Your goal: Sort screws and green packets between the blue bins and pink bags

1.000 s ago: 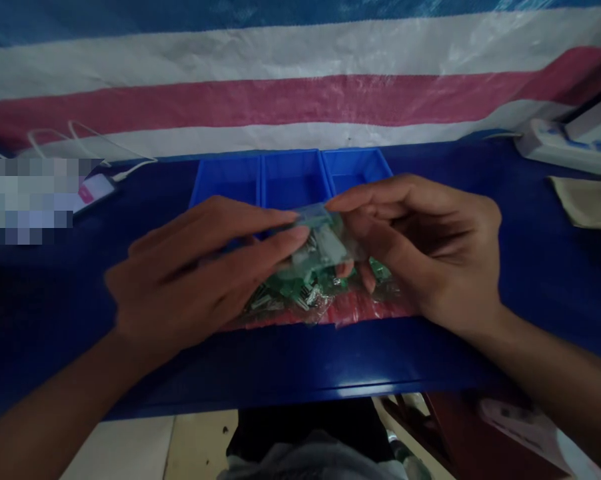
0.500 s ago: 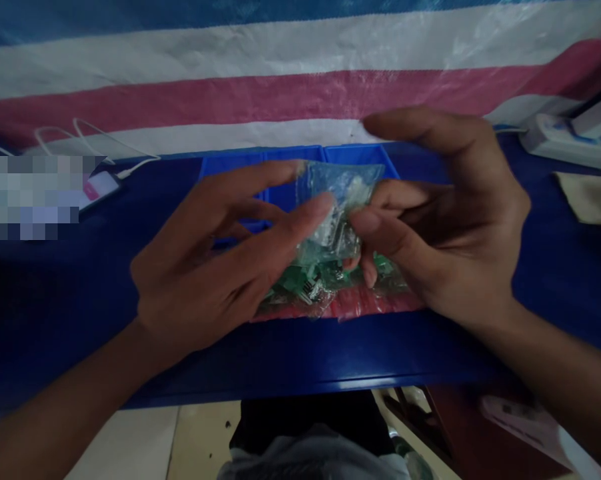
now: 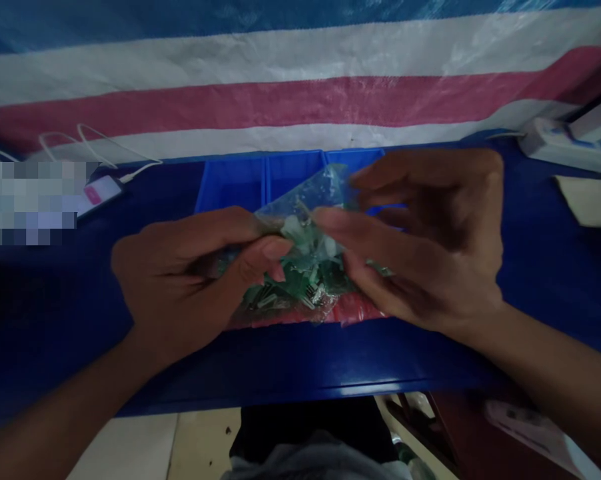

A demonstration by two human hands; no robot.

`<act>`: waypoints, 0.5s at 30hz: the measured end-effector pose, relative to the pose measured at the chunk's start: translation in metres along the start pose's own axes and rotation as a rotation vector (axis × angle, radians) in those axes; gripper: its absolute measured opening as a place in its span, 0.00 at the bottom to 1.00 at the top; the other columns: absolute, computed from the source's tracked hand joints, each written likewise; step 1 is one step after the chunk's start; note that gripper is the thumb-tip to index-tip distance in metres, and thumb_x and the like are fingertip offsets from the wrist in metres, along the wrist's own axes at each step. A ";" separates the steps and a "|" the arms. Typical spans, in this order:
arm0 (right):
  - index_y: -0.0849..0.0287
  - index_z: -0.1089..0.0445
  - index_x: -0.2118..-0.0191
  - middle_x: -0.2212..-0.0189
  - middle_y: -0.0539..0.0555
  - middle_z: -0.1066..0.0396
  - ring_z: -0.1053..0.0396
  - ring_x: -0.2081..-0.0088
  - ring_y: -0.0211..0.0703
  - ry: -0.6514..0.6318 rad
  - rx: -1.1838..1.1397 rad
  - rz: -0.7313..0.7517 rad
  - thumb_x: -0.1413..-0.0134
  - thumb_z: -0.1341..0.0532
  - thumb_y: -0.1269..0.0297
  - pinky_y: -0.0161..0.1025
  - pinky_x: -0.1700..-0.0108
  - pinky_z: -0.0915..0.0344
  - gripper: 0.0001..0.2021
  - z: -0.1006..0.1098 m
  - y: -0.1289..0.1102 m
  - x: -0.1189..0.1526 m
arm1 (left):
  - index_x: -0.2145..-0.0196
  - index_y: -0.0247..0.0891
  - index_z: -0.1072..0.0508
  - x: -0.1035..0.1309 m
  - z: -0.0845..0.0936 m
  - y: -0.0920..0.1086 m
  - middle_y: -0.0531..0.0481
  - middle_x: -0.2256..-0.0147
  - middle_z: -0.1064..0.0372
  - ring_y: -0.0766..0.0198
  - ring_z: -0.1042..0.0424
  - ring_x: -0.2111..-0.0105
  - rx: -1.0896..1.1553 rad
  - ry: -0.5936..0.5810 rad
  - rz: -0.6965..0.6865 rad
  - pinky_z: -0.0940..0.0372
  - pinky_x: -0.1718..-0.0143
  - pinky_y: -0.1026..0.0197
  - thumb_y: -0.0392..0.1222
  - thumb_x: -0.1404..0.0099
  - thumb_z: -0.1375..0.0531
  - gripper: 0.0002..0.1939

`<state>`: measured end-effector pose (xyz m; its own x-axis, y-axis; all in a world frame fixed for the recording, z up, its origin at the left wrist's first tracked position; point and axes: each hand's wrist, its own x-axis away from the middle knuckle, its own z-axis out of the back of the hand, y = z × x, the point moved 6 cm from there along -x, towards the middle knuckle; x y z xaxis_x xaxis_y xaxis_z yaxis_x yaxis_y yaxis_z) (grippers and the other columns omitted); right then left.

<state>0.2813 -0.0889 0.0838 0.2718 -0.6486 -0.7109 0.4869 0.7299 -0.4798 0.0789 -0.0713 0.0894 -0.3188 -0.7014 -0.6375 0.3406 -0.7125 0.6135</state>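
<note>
A small clear plastic bag [image 3: 306,200] with pale pieces inside is held up between my hands. My left hand [image 3: 190,277] pinches its left lower corner between thumb and fingers. My right hand [image 3: 425,233] grips its right side, thumb across the front and fingers partly curled behind. Below and behind the bag lie several clear packets with green pieces and dark pins [image 3: 295,283]. Red packet edges [image 3: 358,308] show at the front of that row. Exactly what the pale pieces are, I cannot make out.
Blue divided bins [image 3: 233,183] stand behind my hands on the dark blue table [image 3: 300,360]. At left are a phone-like device [image 3: 100,193] and a white cable [image 3: 143,163]. A white power strip [image 3: 555,143] and a beige sheet [image 3: 588,200] lie at right.
The bag has turned to a slant, one corner now pointing up. My left hand has moved lower to its left corner, and my right index finger has come down toward the bag.
</note>
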 end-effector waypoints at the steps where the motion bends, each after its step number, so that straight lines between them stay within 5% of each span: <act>1: 0.43 0.23 0.52 0.44 0.48 0.24 0.19 0.56 0.43 -0.016 0.049 0.004 0.31 0.34 0.65 0.37 0.67 0.20 0.07 0.001 -0.003 -0.001 | 0.66 0.47 0.16 -0.001 -0.002 0.001 0.61 0.72 0.20 0.72 0.28 0.79 0.011 -0.034 -0.005 0.37 0.79 0.65 0.40 0.26 0.32 0.08; 8: 0.51 0.22 0.42 0.35 0.59 0.29 0.28 0.36 0.55 0.046 0.183 0.205 0.32 0.33 0.69 0.48 0.44 0.20 0.16 0.008 -0.010 0.010 | 0.53 0.56 0.14 -0.001 -0.007 0.001 0.62 0.66 0.16 0.69 0.21 0.77 -0.059 -0.118 -0.046 0.30 0.78 0.68 0.43 0.23 0.35 0.09; 12: 0.44 0.19 0.50 0.56 0.45 0.16 0.20 0.60 0.46 0.238 -0.041 -0.014 0.32 0.31 0.64 0.45 0.56 0.20 0.09 0.012 0.004 0.012 | 0.44 0.57 0.17 -0.002 -0.005 0.000 0.61 0.61 0.15 0.63 0.19 0.71 -0.134 -0.057 0.029 0.22 0.70 0.60 0.47 0.23 0.36 0.13; 15: 0.41 0.18 0.52 0.60 0.45 0.18 0.30 0.76 0.38 0.296 -0.191 -0.253 0.37 0.26 0.60 0.42 0.74 0.29 0.09 0.012 0.013 0.010 | 0.45 0.57 0.17 -0.003 -0.005 0.007 0.59 0.54 0.16 0.59 0.18 0.67 -0.177 -0.053 0.005 0.19 0.61 0.55 0.44 0.28 0.32 0.15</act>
<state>0.3001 -0.0886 0.0765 -0.0996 -0.7429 -0.6619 0.3377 0.6005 -0.7248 0.0866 -0.0738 0.0931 -0.3614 -0.7081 -0.6066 0.4912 -0.6976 0.5216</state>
